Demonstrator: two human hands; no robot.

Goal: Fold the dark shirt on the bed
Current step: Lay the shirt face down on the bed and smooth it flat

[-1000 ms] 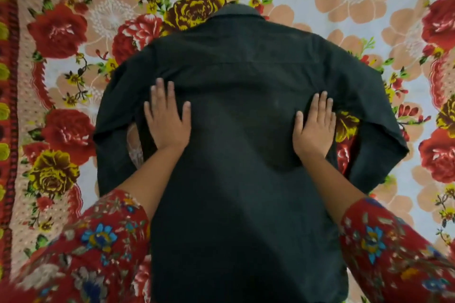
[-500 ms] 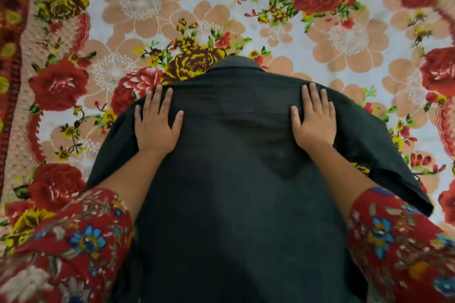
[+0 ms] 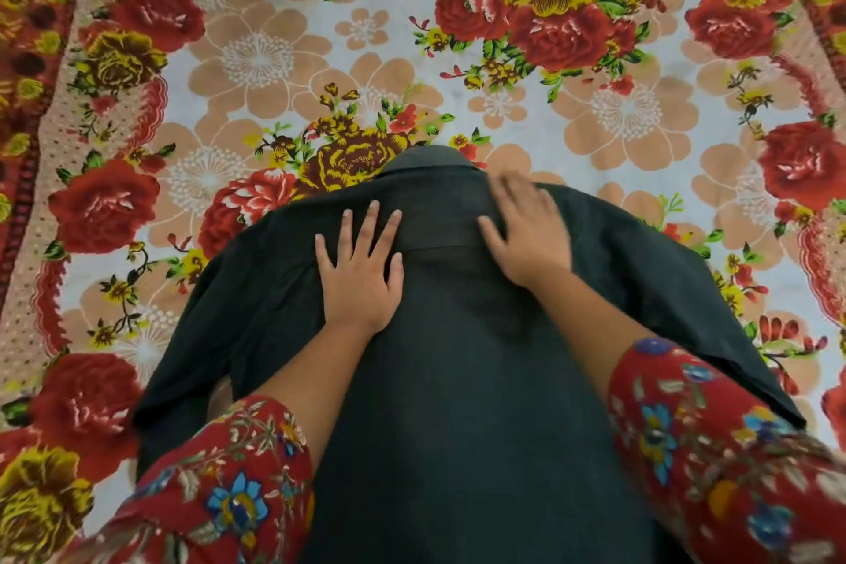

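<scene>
Shirt (image 3: 458, 403), dark, lies spread back-side up on the bed (image 3: 595, 115), running from the near edge of view up to mid-frame. Collar (image 3: 430, 160) points far, sits over a yellow-and-brown flower print. Bed cover is floral: red roses, peach blossoms, pale ground, red patterned border at far left and far right.

Left hand (image 3: 361, 270) flat on the shirt, palm down, fingers spread and pointing far, just below the collar, left of centre. Nothing gripped; grip open, pressing cloth only.

Right hand (image 3: 526, 234) also flat on the shirt, palm down, just right of the collar, fingers angled far-left. It is motion-blurred. Grip open, no cloth pinched as far as the blur lets me see. The hands sit close together, apart, a strip of shirt yoke between them.

Left sleeve of shirt (image 3: 197, 334) lies out to the left and bends back toward near, a small gap of bed cover showing between it and the body. Right sleeve of shirt (image 3: 686, 289) slopes off to the right and near, lying flat on the cover.

Person's own sleeves (image 3: 229, 485) are red floral, ending on the forearms, at near left and near right. Shirt hem out of view at the near edge.
</scene>
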